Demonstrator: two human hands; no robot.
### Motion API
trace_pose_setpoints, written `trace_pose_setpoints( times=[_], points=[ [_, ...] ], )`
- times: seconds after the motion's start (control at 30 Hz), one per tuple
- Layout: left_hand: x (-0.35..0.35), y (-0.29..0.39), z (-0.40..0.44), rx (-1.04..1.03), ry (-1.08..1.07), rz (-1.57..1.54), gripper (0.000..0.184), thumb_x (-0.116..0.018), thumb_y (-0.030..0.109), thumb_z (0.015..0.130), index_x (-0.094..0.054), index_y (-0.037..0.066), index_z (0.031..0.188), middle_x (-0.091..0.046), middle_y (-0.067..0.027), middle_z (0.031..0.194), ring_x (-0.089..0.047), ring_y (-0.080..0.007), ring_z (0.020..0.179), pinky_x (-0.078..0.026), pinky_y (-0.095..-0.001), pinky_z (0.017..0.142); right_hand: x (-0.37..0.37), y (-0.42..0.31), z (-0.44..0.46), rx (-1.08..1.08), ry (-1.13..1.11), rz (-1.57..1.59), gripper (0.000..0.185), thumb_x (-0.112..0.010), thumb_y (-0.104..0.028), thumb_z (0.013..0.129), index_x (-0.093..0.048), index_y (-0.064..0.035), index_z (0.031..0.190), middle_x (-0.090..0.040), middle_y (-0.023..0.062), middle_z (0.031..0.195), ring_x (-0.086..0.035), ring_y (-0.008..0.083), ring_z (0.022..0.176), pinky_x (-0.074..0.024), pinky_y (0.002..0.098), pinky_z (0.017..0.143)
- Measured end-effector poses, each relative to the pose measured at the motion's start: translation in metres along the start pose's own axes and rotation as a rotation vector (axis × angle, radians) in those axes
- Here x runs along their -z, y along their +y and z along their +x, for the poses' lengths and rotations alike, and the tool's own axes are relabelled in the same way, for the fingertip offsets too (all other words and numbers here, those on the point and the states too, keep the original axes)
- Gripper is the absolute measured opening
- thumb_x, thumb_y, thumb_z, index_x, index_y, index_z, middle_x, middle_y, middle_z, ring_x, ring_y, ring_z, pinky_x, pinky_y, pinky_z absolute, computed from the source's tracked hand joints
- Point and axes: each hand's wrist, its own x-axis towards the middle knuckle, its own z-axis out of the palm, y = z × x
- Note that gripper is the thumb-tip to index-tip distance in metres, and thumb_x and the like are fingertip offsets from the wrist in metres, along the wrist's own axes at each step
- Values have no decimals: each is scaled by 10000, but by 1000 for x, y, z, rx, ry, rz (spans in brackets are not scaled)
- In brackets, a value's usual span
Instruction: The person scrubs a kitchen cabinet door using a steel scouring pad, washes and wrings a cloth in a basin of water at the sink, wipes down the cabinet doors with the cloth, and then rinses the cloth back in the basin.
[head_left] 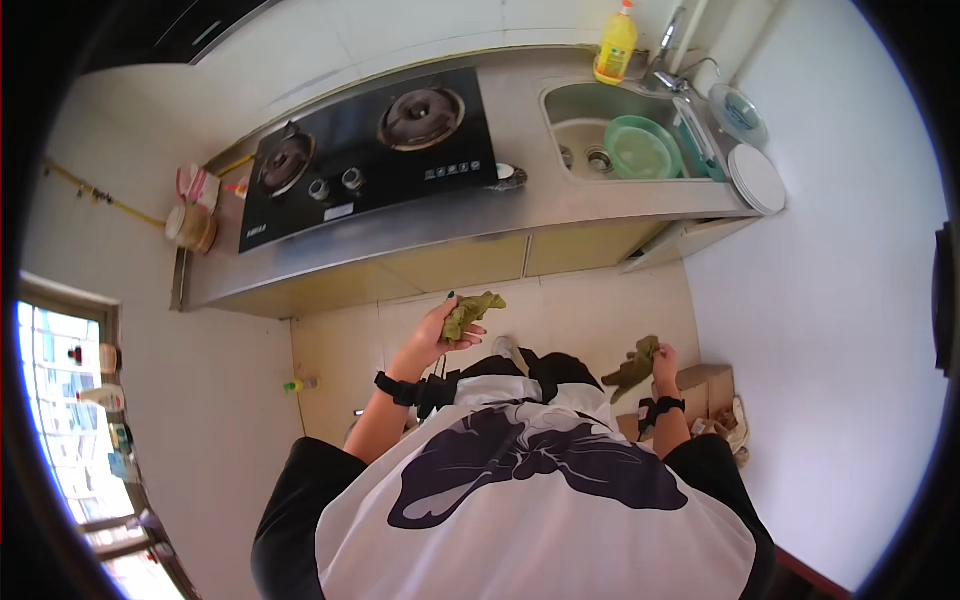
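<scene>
In my left hand (436,328) lies a crumpled olive-green cloth (470,316), pressed by the thumb against the palm and fingers. A second olive-green cloth (632,370), darker and hanging down, is pinched at its upper end by my right hand (665,362). Both hands are held apart in front of my body, over the floor and short of the counter. Whether the two pieces are plain rags or something shaped, such as gloves, I cannot make out.
Ahead runs a steel counter (400,240) with a black gas stove (370,150). At its right a sink (565,130) holds green basins (640,150). A yellow detergent bottle (616,50) and white plates (757,180) stand nearby. A cabinet door (690,243) hangs ajar; a cardboard box (708,388) sits right.
</scene>
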Motion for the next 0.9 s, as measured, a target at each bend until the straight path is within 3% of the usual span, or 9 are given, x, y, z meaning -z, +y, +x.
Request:
trace_pose_setpoints(
  times=[0.1,0.23,0.4,0.5,0.57,0.67,0.73,0.83,0.9],
  points=[
    [-12,20,37,41,-71,97,530,-272,461,943,-458,36,1201,-621,-196,946,-608,-211,687,-484,-280,601,4,-49,14,104,81,63,136,-495,-70,867,-569,14,945,-599,96,778,-557,162,703,-437,280,652],
    [-49,48,82,122,-164,97,407,-321,347,953,-441,44,1197,-608,-164,990,-606,-200,748,-495,-281,622,11,-106,32,166,201,161,152,-482,-66,882,-566,22,974,-607,113,782,-575,154,717,-446,290,659],
    [-111,83,147,95,-194,159,308,-461,133,899,-420,47,1192,-551,-126,1100,-590,-214,887,-507,-320,746,29,-156,82,165,145,268,169,-441,-33,902,-540,16,1030,-613,72,877,-573,122,819,-442,246,738],
    [-156,103,198,18,-241,88,319,-492,91,874,-422,57,1183,-529,-114,1125,-571,-227,970,-494,-338,829,34,-158,148,217,19,346,190,-442,-35,903,-531,5,1066,-612,61,926,-575,119,855,-444,241,765],
    [-191,116,244,-71,-302,53,323,-501,110,872,-419,71,1182,-517,-107,1143,-548,-231,1034,-486,-350,860,38,-168,194,235,-61,397,217,-454,-41,896,-522,-8,1099,-607,59,964,-575,122,877,-448,247,773],
    [-248,149,314,-28,-322,-143,453,-500,162,883,-340,155,1307,-406,-94,1303,-445,-263,1171,-377,-411,976,56,-239,266,238,-162,609,304,-474,-27,872,-470,-18,1176,-577,82,1048,-567,144,924,-448,263,796],
    [-290,168,342,-30,-305,-193,583,-503,234,882,-199,228,1380,-277,-70,1394,-352,-286,1240,-280,-446,1018,53,-242,314,165,-247,783,405,-479,-37,871,-397,-36,1267,-535,97,1168,-562,171,970,-451,279,820],
    [-303,170,386,-20,-207,-114,710,-501,331,878,-43,307,1420,-79,-42,1475,-236,-308,1305,-173,-480,1047,50,-229,391,272,-245,386,520,-487,-46,868,-289,-68,1349,-414,136,1327,-550,251,1040,-451,314,847],
    [-292,160,413,-36,-154,-17,713,-506,352,871,-60,290,1425,-66,-41,1488,-225,-295,1314,-176,-483,1041,57,-215,422,304,-263,171,417,-501,-48,852,-415,-41,1260,-488,171,1251,-565,292,1034,-458,329,839]
  ],
)
